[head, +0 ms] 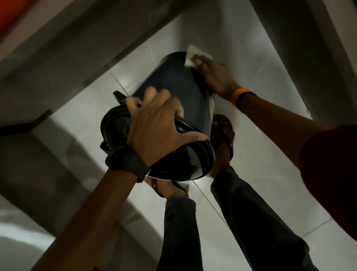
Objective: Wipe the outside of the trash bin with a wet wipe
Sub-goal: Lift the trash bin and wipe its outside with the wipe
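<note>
A dark round trash bin (pixel 176 86) is held off the floor and tilted, its black lid end nearest me and its base pointing away. My left hand (pixel 159 126), with a black watch on the wrist, grips the lid rim. My right hand (pixel 213 74), with an orange and black band on the wrist, presses a white wet wipe (pixel 194 54) against the bin's side near the base. Part of the wipe sticks out past the fingertips.
Pale glossy floor tiles (pixel 272 170) lie below. My legs in dark trousers and two sandalled feet (pixel 223 131) stand under the bin. Grey walls or furniture edges rise at the top left (pixel 64 58) and at the right (pixel 293 30).
</note>
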Action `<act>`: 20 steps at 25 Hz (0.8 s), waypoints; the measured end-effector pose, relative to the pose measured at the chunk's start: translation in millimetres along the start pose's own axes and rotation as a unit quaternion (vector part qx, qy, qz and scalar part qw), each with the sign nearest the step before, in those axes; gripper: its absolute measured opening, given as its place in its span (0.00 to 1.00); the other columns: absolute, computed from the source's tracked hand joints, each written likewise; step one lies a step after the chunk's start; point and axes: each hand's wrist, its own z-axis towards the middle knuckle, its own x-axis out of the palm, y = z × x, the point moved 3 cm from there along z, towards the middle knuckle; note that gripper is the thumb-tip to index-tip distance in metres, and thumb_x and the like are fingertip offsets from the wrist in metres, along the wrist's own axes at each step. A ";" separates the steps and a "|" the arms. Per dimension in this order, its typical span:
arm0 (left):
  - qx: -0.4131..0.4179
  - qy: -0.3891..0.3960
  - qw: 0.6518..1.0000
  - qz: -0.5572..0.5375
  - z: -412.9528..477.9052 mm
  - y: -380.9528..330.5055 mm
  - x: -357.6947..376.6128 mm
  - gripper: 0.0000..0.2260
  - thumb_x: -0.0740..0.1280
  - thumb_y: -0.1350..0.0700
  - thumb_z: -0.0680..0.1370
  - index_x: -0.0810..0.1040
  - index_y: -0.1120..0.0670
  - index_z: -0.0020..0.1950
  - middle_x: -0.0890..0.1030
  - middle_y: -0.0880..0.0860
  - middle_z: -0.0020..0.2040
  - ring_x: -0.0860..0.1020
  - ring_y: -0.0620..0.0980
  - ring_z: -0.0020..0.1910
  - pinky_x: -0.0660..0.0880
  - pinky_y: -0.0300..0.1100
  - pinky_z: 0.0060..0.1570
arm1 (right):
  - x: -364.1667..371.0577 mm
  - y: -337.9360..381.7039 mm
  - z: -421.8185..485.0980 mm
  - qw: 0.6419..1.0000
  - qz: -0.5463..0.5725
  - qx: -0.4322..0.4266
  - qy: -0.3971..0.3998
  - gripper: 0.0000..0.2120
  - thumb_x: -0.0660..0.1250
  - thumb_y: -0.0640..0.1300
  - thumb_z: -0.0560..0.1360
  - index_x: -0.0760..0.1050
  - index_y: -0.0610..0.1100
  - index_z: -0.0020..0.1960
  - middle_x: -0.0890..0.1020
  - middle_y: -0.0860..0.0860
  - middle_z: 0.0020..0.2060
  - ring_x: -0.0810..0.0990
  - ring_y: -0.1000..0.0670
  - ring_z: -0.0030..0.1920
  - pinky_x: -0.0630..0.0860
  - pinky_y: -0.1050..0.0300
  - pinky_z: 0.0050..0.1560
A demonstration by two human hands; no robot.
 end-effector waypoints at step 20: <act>0.181 -0.070 0.981 0.029 54.7 -47.5 11.4 0.13 0.60 0.56 0.81 0.78 0.59 0.41 0.79 0.57 0.40 0.76 0.59 0.46 0.70 0.51 0.46 | 18.9 -53.8 -92.7 0.976 0.202 -0.046 -0.067 0.11 0.60 0.42 0.82 0.81 0.51 0.50 0.85 0.62 0.46 0.82 0.62 0.50 0.79 0.63 0.56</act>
